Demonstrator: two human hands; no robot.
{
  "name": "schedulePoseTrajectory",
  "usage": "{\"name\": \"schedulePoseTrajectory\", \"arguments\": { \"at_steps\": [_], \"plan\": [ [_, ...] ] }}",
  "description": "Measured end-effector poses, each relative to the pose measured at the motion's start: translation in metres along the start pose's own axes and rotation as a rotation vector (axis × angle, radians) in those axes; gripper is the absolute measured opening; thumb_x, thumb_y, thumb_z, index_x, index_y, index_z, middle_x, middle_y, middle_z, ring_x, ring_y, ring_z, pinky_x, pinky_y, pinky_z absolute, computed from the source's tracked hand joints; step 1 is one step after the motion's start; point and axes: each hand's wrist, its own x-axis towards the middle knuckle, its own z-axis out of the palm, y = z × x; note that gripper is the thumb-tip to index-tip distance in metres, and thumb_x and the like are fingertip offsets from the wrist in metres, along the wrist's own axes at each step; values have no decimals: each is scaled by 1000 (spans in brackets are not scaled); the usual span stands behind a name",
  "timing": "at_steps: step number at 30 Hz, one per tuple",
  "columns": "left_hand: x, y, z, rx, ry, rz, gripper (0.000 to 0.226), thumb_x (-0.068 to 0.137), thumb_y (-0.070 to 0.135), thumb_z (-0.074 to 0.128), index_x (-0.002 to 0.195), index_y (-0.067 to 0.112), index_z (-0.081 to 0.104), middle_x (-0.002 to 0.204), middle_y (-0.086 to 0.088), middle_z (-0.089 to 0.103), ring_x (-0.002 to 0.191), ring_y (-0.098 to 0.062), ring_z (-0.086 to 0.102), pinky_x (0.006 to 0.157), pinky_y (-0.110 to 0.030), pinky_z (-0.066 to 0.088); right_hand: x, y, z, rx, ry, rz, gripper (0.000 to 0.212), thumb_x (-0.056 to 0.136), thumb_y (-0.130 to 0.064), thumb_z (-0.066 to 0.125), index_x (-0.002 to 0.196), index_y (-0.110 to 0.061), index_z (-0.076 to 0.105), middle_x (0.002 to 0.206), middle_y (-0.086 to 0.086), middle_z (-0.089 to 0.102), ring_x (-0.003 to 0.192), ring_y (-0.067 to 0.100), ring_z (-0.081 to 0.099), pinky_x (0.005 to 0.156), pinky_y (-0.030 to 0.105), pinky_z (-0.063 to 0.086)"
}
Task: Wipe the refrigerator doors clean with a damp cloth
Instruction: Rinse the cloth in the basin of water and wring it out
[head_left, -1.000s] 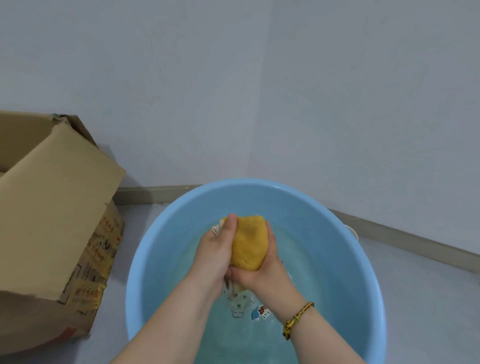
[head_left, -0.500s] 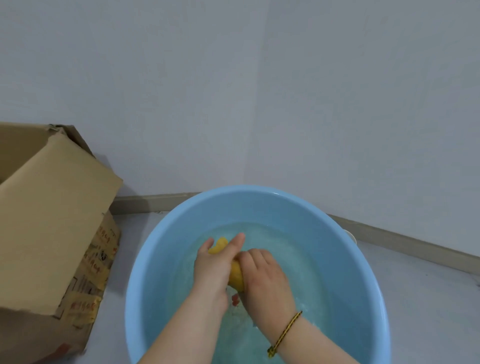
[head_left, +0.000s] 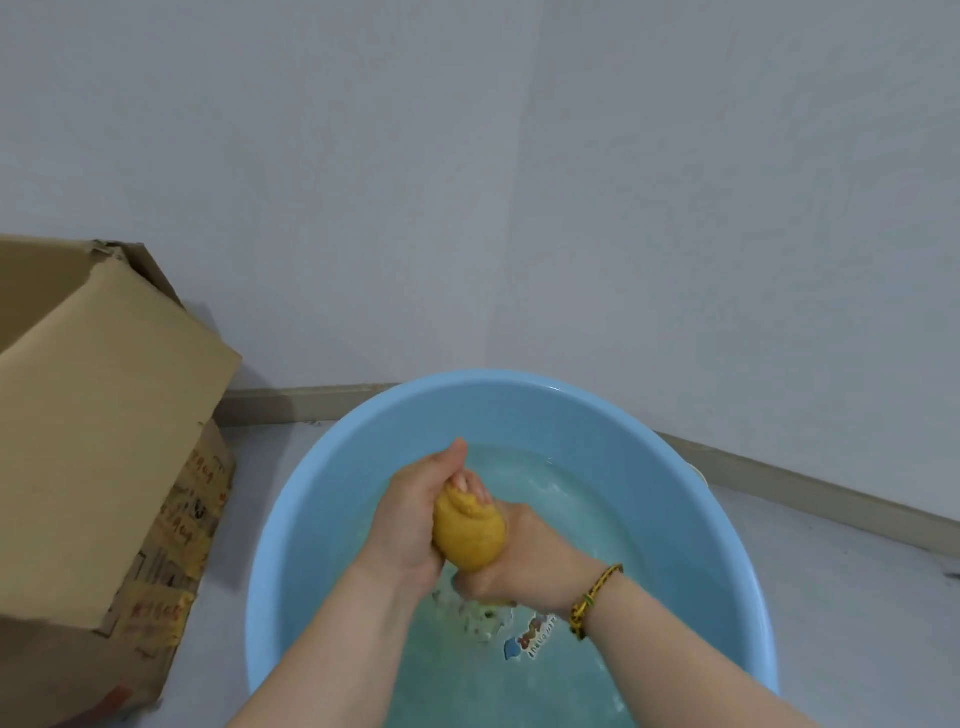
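A wet yellow cloth (head_left: 469, 535) is bunched into a ball above the water of a light blue basin (head_left: 649, 467). My left hand (head_left: 410, 514) grips its upper left side, fingers curled over the top. My right hand (head_left: 511, 561) grips it from below and the right, with a braided bracelet on that wrist. Both hands squeeze the cloth together. No refrigerator is in view.
An open cardboard box (head_left: 98, 441) stands on the floor just left of the basin. Grey walls meet in a corner behind the basin, with a baseboard (head_left: 810, 483) along the floor. Grey floor (head_left: 857, 597) lies to the right.
Half a second ago both hands pushed the cloth down into the water. Now they have lifted it above the surface and squeeze it as a ball.
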Motion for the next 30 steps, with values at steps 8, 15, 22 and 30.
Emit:
{"name": "schedulePoseTrajectory", "arguments": {
  "at_steps": [8, 15, 22, 30],
  "plan": [
    [-1, 11, -12, 50, -164, -240, 26, 67, 27, 74, 84, 10, 64, 75, -5, 66, 65, -15, 65, 58, -25, 56, 0, 24, -26, -708, 575, -617, 13, 74, -16, 44, 83, -15, 52, 65, -1, 61, 56, 17, 60, 59, 23, 47],
    [-10, 11, -6, 996, -572, -607, 17, 77, 21, 69, 83, 19, 53, 72, 4, 57, 62, -7, 56, 47, -19, 48, 6, 31, -36, -994, 544, -943, 14, 89, -4, 34, 94, -13, 44, 80, 0, 68, 68, 16, 64, 76, 28, 54],
    [5, -26, 17, 1803, -223, -244, 11, 78, 12, 48, 68, 15, 44, 72, -4, 50, 67, -17, 49, 57, -19, 39, 8, 38, -17, -1147, 327, -498, 40, 32, -25, 84, 67, -21, 65, 53, -6, 59, 36, 9, 49, 32, 14, 25],
    [-2, -49, 12, 1826, 56, -32, 33, 78, 21, 51, 110, 19, 47, 105, 2, 64, 99, -20, 61, 70, -24, 42, 7, 21, -26, -983, -84, -46, 26, 90, -4, 43, 116, -4, 45, 96, 11, 58, 92, 30, 57, 62, 32, 36]
  ]
}}
